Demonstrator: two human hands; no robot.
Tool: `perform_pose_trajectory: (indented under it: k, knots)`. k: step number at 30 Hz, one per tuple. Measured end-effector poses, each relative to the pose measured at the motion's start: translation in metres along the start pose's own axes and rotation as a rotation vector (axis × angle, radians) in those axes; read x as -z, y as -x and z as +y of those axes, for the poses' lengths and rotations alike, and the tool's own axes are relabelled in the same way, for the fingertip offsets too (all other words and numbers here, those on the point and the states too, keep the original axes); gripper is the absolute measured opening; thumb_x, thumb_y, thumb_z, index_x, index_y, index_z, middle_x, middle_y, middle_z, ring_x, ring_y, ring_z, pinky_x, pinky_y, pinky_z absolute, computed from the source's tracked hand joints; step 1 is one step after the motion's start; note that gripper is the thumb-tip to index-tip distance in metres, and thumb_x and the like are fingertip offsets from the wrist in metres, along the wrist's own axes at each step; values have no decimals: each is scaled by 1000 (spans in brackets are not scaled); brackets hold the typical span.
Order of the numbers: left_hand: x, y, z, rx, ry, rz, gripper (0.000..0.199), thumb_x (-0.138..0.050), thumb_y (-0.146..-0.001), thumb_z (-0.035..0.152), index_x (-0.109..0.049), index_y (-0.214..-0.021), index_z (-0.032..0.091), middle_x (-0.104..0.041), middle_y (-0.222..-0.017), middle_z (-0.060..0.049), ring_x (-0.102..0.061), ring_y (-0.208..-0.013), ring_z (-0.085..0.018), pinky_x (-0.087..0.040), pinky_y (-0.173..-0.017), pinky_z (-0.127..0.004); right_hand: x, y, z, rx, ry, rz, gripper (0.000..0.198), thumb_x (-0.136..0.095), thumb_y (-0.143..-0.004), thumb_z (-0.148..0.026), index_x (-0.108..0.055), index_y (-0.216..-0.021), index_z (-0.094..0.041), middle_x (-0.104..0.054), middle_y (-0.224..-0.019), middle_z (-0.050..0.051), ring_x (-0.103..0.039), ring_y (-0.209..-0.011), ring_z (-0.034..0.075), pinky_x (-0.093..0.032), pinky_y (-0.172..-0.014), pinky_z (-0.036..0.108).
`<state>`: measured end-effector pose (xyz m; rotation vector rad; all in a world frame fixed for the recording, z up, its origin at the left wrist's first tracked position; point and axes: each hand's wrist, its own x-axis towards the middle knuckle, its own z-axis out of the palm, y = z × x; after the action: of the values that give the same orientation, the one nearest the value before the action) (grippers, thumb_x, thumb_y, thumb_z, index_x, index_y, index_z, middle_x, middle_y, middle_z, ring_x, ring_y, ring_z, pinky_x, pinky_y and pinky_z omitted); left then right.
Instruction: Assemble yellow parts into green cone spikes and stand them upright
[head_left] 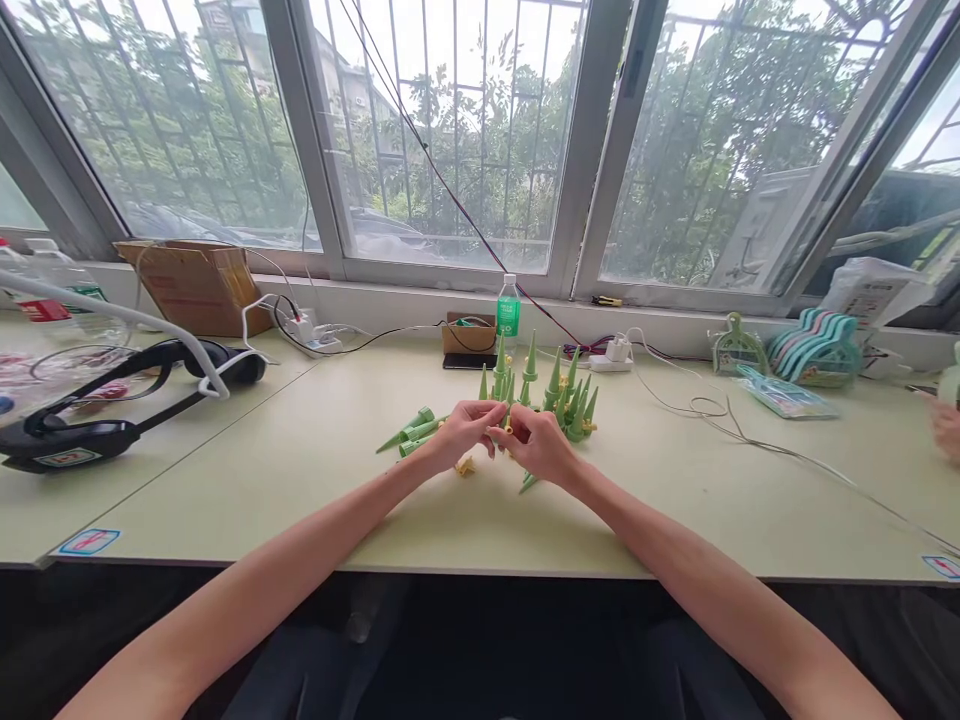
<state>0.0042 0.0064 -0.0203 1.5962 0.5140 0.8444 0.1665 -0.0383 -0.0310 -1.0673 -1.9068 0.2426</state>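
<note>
My left hand (466, 430) and my right hand (538, 440) meet above the middle of the table, fingertips almost touching. Between the thumb and fingers of the right hand shows a small yellow plastic part (508, 426). The left fingers are pinched close to it; what they grip, if anything, is hidden. Just behind the hands, several green plastic spikes (531, 358) stand point up, some with yellow bits at their bases. Other green spikes (409, 432) lie to the left of my left hand. A small pile of yellow parts (466, 466) rests below my left wrist.
A green-labelled bottle (508, 312) and a phone (469, 361) by a small brown box stand behind. At left are a black headset (97, 420) and a cardboard box (199, 288). Cables (742, 435) and teal racks (814, 348) lie right; another person's hand (946, 425) shows at the right edge.
</note>
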Motion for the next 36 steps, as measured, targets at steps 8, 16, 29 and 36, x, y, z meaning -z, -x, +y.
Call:
perform_pose_trajectory:
  k: [8,16,29,36]
  knots:
    - [0,0,-1,0,-12,2,47,-63,-83,56,-66,-75,10,-56,-62,-1,-54,-53,-10,-50,-46,-22,0,1,1,2,-38,-11,39,-60,-87,-39,-35,-64,-21,-38,-51,-8,-31,-48,8,-26,-48,22]
    - [1,0,-1,2,-26,5,47,-63,-83,56,-66,-76,10,-57,-61,-2,-55,-54,-11,-49,-46,-22,-1,1,3,0,-47,-14,39,-60,-86,-41,-35,-64,-20,-40,-51,-7,-31,-48,8,-26,-48,22]
    - [3,0,-2,-7,-46,-7,46,-61,-84,56,-65,-77,11,-60,-63,-3,-60,-57,-13,-48,-46,-21,0,0,4,7,-71,-27,39,-60,-87,-39,-35,-64,-21,-40,-51,-7,-32,-48,8,-27,-48,22]
    - [0,0,0,-1,-50,5,47,-61,-84,56,-65,-77,10,-58,-62,-2,-57,-53,-11,-49,-46,-22,0,0,4,-9,-67,-34,38,-59,-88,-41,-35,-65,-21,-40,-51,-7,-34,-47,8,-28,-48,22]
